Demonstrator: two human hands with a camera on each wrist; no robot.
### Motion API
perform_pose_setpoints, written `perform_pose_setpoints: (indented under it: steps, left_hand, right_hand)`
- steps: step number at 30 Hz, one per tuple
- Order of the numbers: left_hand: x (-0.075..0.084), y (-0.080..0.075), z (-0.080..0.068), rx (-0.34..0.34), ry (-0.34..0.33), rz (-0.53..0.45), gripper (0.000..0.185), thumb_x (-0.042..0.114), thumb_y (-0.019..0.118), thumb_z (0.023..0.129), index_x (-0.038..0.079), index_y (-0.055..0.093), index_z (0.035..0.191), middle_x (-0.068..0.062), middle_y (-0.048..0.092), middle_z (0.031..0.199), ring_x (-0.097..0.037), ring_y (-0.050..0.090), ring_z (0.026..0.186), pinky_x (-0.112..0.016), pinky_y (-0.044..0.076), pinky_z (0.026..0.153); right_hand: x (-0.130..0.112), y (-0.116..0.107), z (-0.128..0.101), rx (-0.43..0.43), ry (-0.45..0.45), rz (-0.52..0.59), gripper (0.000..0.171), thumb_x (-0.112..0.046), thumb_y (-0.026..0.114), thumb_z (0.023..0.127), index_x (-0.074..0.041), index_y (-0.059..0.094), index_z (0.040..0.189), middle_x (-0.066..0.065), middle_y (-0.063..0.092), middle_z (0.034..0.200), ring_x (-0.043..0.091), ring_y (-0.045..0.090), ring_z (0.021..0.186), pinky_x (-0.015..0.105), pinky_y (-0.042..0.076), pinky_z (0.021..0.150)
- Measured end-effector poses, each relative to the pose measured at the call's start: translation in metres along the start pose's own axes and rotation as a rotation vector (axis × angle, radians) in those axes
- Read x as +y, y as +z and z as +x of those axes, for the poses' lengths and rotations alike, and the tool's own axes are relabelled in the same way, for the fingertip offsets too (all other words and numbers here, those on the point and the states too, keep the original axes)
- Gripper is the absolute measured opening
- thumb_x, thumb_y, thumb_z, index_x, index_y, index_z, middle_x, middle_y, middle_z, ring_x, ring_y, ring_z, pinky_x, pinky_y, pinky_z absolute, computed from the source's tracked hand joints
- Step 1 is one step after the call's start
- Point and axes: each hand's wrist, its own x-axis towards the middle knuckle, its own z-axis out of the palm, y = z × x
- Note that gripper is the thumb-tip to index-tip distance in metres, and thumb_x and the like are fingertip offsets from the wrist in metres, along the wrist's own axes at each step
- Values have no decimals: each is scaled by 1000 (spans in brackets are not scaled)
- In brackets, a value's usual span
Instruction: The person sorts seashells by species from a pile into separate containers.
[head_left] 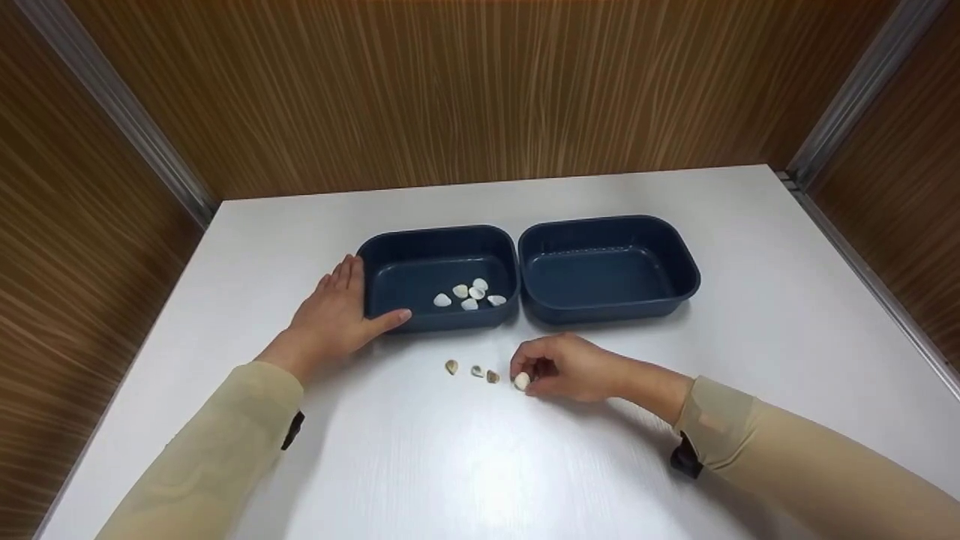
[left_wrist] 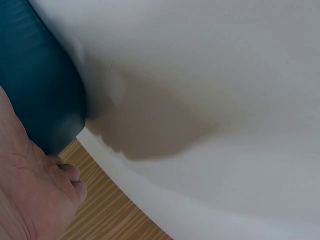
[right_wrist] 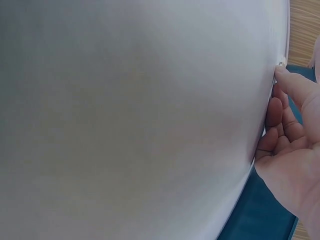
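On the white counter (head_left: 390, 469), a dark-blue bin (head_left: 442, 322) sits at eleven o'clock from the pinched shell (head_left: 522, 381), its twin bin (head_left: 607, 312) at one. The left grip (head_left: 334, 311) is spread against the first bin; the right grip (head_left: 570, 367) pinches that shell between thumb and fingers. Probably light, stiff and brittle, it suits a gentle hold by opposite edges; it looks whitish and rounded.

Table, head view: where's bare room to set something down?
Bare: right of the right bin, out to the table's right edge; the front middle, between the sleeves; inside the right bin. Crowded: left bin, holding shells; just in front of bins, three loose shells and right hand.
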Motion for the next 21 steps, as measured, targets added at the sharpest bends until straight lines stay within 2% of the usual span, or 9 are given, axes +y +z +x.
perform_pose_setpoints:
  steps: [5, 21]
  left_hand:
    - [-1, 0, 0, -2, 2, 2, 136, 94, 35, 89, -13, -1, 163, -33, 2, 172, -45, 5, 161, -56, 6, 130]
    - [-1, 0, 0, -4, 4, -5, 135, 93, 37, 90, -13, -2, 163, -32, 1, 173, -44, 4, 161, -57, 5, 130]
  right_hand:
    - [-2, -3, 0, -20, 24, -19, 20, 3, 78, 92, -7, 75, 108, -1, 70, 94, 7, 61, 86, 23, 54, 78]
    - [0, -3, 0, 5, -19, -81, 21, 7, 76, 86, -5, 77, 103, 1, 71, 91, 9, 62, 83, 22, 54, 76]
